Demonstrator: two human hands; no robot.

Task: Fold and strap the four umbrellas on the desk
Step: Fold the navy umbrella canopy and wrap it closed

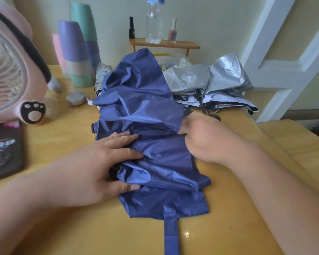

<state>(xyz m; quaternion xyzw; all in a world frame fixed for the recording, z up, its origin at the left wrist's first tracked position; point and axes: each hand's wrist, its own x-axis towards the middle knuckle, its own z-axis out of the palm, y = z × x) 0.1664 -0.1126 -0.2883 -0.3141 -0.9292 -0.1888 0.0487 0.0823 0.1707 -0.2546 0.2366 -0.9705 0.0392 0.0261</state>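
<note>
Right hand (201,137): grip clenched on a fold at the right side of the blue umbrella (145,107), fingertips hidden under the cloth. Left hand (92,162): no clench, fingers nearly straight and pressing the bunched cloth from the left, thumb on the near side.

The blue umbrella lies loose at mid desk (109,234). Its strap (170,230) hangs free, pointing at the near edge. Bare wood on both sides of the strap and right of the right hand, out to the desk's right edge.

Behind it, touching: a silver umbrella (215,80), unfolded in a heap; whether this is one or two, cannot tell. One patterned umbrella (102,76) at back left, furled.

Left: one pink fan (7,80) and two cup stacks (74,52). At the wall, a small shelf (164,45) carries one water bottle (153,24) and two nail polish bottles (173,33). A white door frame (284,61) stands right.
</note>
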